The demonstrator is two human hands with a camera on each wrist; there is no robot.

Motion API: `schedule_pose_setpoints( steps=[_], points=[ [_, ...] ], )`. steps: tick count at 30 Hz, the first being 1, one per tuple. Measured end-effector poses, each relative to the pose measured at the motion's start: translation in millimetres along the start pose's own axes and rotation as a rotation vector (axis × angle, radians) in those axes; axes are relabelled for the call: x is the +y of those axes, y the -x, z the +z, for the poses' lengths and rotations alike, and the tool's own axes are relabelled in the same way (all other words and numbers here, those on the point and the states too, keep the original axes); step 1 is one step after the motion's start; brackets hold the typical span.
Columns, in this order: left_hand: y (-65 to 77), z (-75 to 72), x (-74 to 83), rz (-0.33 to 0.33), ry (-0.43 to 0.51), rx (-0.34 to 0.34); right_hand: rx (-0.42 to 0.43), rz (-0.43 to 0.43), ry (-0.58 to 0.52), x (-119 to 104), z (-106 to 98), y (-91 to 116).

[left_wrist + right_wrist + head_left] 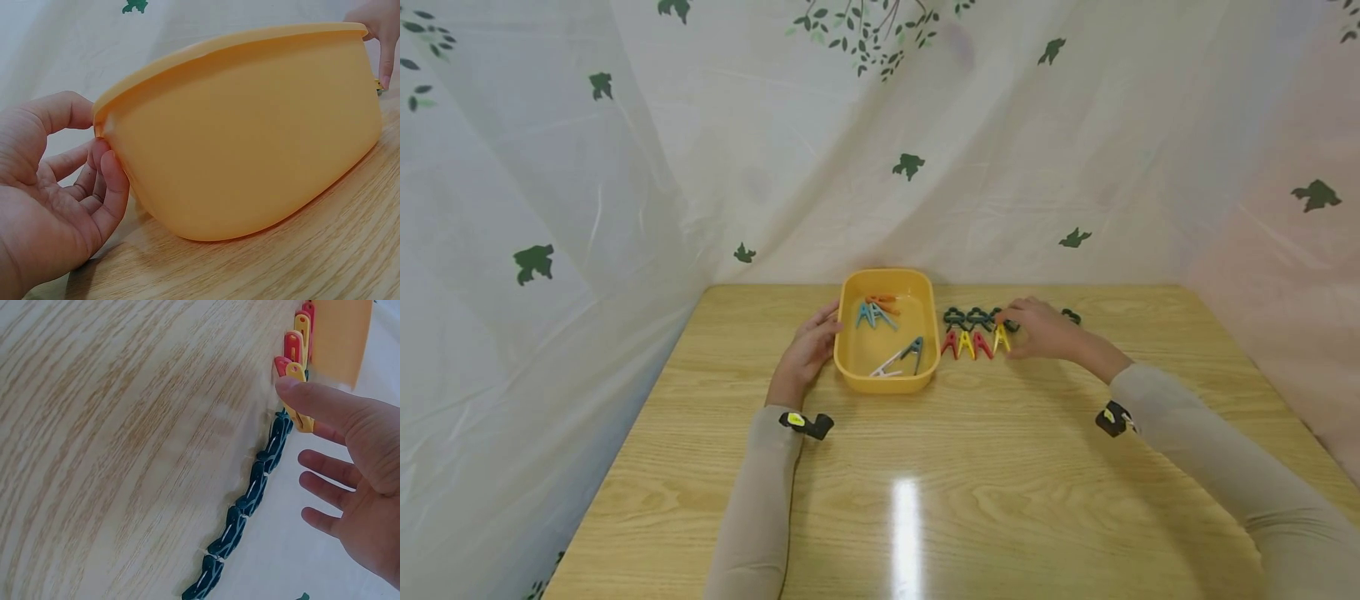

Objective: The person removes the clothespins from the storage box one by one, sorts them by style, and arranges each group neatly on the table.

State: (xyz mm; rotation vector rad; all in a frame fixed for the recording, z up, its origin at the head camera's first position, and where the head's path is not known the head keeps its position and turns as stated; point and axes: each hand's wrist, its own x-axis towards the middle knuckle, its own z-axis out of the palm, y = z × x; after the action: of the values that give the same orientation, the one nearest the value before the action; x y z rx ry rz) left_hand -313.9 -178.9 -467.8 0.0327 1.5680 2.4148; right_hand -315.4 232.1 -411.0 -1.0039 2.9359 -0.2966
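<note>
A yellow plastic basin (887, 384) stands on the table, and my left hand (805, 354) holds its left side by the rim. The left wrist view shows the fingers (111, 187) curled under the rim against the wall. To the right of the basin, my right hand (1045, 327) pinches a yellow clothespin (295, 374) between thumb and forefinger, the other fingers spread apart. This clothespin stands at the right end of a row with red clothespins (982, 345) and another yellow clothespin (966, 345). Dark green clips (977, 317) line up behind them, partly hidden by my right hand.
Inside the basin lie orange clothespins (882, 299), light blue clothespins (874, 313), a dark grey-blue clothespin (915, 347) and white clothespins (886, 372). A pale plastic sheet (820, 192) with leaf prints hangs behind the wooden table (985, 492).
</note>
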Motion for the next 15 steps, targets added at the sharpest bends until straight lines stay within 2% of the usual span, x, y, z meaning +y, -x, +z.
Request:
schedule_pose_setpoints(
  steps=[15],
  points=[
    [-0.3, -0.8, 0.2, -0.008, 0.004, 0.004, -0.001, -0.015, -0.018, 0.1, 7.1, -1.1]
  ],
)
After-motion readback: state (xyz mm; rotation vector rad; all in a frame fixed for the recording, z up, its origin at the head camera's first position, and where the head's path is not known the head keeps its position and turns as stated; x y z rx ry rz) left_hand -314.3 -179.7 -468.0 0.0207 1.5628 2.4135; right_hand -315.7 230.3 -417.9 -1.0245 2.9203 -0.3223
